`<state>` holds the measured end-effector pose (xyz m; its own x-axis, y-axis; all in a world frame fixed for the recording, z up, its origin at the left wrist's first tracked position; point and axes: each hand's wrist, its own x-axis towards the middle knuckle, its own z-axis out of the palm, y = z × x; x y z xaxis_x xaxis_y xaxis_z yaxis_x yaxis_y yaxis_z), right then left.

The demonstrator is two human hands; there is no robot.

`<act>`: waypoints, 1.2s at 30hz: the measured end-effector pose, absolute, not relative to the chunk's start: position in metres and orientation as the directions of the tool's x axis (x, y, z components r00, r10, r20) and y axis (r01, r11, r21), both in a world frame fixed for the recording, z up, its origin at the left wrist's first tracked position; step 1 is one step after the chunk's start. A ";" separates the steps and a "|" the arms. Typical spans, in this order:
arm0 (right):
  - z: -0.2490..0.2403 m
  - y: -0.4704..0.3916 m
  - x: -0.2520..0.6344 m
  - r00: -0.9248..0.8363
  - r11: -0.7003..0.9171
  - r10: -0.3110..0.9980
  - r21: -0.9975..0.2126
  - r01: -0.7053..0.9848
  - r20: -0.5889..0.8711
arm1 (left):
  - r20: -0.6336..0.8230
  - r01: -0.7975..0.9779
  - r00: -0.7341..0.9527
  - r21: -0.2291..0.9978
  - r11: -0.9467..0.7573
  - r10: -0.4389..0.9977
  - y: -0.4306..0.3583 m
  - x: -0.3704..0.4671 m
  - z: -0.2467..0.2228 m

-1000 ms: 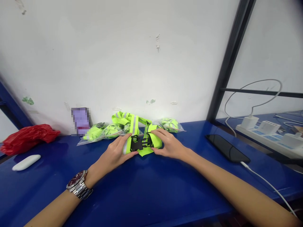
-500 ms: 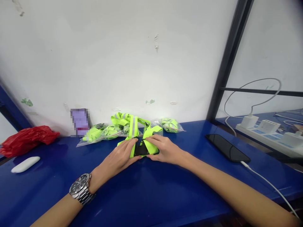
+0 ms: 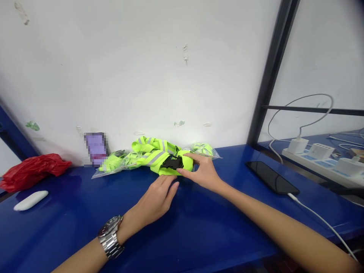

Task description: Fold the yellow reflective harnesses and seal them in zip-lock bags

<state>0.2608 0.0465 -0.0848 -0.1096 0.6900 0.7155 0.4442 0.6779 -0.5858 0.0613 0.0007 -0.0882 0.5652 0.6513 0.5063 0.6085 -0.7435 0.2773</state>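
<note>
A neon yellow-green reflective strap (image 3: 156,156) with grey stripes lies bundled at the back of the blue table, a black side-release buckle (image 3: 172,162) on its front. My right hand (image 3: 206,172) grips the bundle's right end, fingers on top and thumb at the front by the buckle. Just in front of the bundle is my left hand (image 3: 157,199), its fingertips at the lower edge and its thumb apart from the fingers, holding nothing. Clear bags with similar straps sit to the left (image 3: 112,163) and right (image 3: 205,148), partly covered.
A phone (image 3: 96,148) leans on the white wall. A red plastic bag (image 3: 34,170) and a white case (image 3: 31,200) lie at left. At right are a black phone (image 3: 272,177) on a white cable and a power strip (image 3: 327,161) with chargers.
The strap bundle has been pushed back and laid lower, its buckle now facing forward. My left hand has let go and drawn back toward me, while my right hand stays on the strap.
</note>
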 end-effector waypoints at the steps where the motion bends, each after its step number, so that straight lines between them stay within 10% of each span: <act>1: -0.084 0.046 0.261 -0.100 0.682 0.686 -0.590 0.432 0.721 | 0.485 0.631 0.502 0.361 -0.687 0.716 0.004 0.061 -0.089; 5: -0.083 0.045 0.261 -0.088 0.686 0.701 -0.636 0.353 0.708 | 0.312 0.559 0.339 0.691 -0.457 0.887 0.023 0.052 -0.092; 10: -0.079 0.038 0.261 -0.228 0.790 0.597 -0.512 0.338 0.769 | 0.180 0.026 0.392 0.978 -0.207 0.902 0.030 0.049 -0.094; 15: -0.079 0.039 0.262 -0.385 0.856 0.493 -0.356 0.376 0.780 | 0.112 -0.530 0.184 0.848 0.002 0.977 0.028 0.065 -0.083; 25: -0.081 0.015 0.246 -0.419 0.867 0.402 -0.191 0.460 0.814 | 0.087 -0.575 -0.316 0.775 -0.263 0.945 0.040 0.090 -0.070; 31: -0.091 0.002 0.218 -0.580 0.660 0.630 -0.750 0.050 0.516 | 0.109 -0.620 -0.323 0.726 -0.298 0.940 0.033 0.092 -0.058; 36: -0.097 0.022 0.216 -0.439 0.268 0.811 -0.913 -0.309 0.387 | -0.025 -0.632 -0.286 0.757 -0.169 0.958 0.024 0.090 -0.055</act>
<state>0.2157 0.0217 -0.0973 -0.4388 0.8111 0.3867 -0.3090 0.2679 -0.9126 0.0903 0.0236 -0.0555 -0.2859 0.9579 -0.0249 -0.6315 -0.1688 0.7567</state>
